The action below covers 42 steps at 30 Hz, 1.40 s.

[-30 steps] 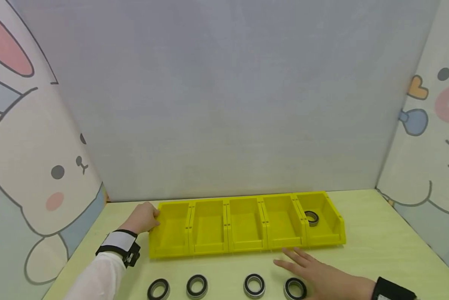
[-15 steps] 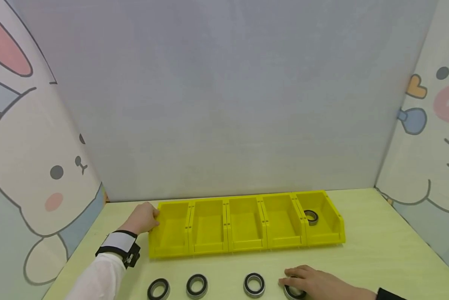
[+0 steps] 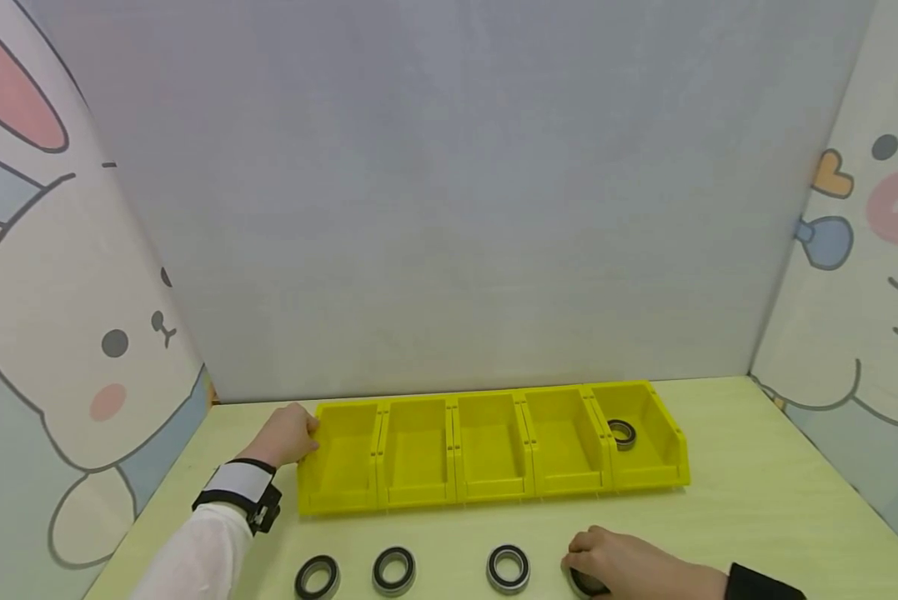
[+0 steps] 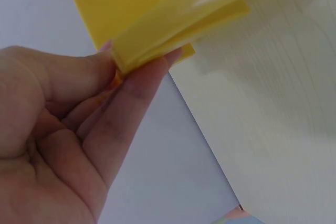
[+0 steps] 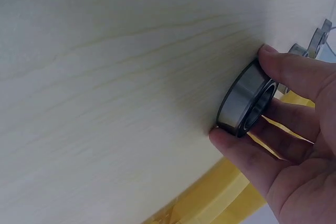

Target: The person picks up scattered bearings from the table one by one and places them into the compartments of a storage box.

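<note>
At the near edge of the pale green worktop (image 3: 756,500), the right hand (image 3: 629,567) is closing over a steel bearing (image 5: 245,100). Its grip is clamped on that bearing, the thumb and a fingertip pinching the ring across its rim, and the right wrist view is showing the bearing resting against the wood. In the head view only a dark sliver of it is peeking out under the fingers.

Three more bearings are lying in a row to the left of that hand: the nearest one (image 3: 508,569) just beside it, the middle one (image 3: 393,571) further along, and the leftmost one (image 3: 317,577) close to the white sleeve (image 3: 193,558).

Behind them a row of five yellow bins (image 3: 494,492) is sitting across the worktop. A single bearing in the bin (image 3: 623,434) is leaning against the left wall of the rightmost compartment; the other four compartments are showing only yellow plastic.

The left hand (image 3: 287,435) is holding the left end of the bins. Its grip is clamped on the yellow wall, the fingers curling round the edge in the left wrist view (image 4: 131,98).
</note>
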Available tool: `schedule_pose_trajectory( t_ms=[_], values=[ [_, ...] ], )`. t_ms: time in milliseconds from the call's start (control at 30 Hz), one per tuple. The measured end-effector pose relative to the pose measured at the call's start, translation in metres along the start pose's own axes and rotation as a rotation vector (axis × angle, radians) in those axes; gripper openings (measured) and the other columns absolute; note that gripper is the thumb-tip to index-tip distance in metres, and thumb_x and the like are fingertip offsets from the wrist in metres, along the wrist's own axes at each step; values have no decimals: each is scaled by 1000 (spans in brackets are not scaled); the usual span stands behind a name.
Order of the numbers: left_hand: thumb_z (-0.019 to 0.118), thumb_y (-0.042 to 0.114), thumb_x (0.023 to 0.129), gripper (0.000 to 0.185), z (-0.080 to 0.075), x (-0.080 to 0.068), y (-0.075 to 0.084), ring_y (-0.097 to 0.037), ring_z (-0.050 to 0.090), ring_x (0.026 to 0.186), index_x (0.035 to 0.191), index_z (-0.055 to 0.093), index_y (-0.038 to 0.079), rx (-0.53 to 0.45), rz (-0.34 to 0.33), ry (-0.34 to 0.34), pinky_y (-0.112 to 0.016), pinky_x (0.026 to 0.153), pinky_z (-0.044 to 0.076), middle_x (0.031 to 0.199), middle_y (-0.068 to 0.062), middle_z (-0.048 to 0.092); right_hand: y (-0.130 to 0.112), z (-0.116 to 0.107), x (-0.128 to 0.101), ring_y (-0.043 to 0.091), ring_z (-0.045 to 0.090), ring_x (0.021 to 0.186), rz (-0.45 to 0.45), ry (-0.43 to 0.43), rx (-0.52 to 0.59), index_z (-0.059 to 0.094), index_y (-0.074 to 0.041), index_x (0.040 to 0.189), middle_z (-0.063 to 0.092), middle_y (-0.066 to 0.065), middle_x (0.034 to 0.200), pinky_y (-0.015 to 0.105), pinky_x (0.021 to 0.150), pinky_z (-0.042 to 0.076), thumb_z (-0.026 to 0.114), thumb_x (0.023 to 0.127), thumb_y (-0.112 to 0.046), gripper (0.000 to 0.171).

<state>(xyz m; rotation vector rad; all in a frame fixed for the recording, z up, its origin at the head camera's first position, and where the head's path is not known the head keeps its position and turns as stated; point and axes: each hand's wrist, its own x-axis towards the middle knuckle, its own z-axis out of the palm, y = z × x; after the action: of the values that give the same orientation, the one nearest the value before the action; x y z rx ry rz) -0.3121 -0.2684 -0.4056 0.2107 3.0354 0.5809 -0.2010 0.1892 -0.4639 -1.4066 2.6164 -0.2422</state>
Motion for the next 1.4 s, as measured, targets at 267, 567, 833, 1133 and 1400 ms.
schedule_pose_trajectory(
  t_ms=[267,567,833,1133,1400],
  values=[
    [67,-2,81,43,0,5,-1,-12,39,49,60,32,13,1,1,-2,-21,49,37,57,2,27,-1,-21,7,3,55,89,93,-74,52,67,-14,110,62,-3,103,24,73,50,74,79,-29,36],
    [67,-2,82,43,2,5,-3,-12,40,48,60,33,12,2,-8,-4,-21,48,37,56,2,28,-5,-89,29,14,60,94,97,1,-30,68,-6,107,65,4,103,27,79,51,79,73,-21,39],
    [67,-2,82,44,2,3,-2,-12,40,49,61,31,12,5,-10,-8,-21,49,37,57,2,28,3,-130,54,12,58,81,92,54,-106,67,-10,95,65,2,95,24,71,50,73,79,-17,19],
    [66,-2,82,28,0,1,-2,-13,41,51,65,46,7,23,-18,-12,-21,49,37,60,-1,37,22,-140,89,14,54,79,146,53,-110,65,-4,105,63,6,97,28,72,49,74,80,-20,31],
    [66,-2,81,42,0,0,0,-11,37,49,60,33,13,36,19,13,-21,49,34,56,3,27,50,-125,103,24,60,96,228,46,-118,63,-1,116,63,13,110,35,82,51,74,81,-20,42]
  ],
)
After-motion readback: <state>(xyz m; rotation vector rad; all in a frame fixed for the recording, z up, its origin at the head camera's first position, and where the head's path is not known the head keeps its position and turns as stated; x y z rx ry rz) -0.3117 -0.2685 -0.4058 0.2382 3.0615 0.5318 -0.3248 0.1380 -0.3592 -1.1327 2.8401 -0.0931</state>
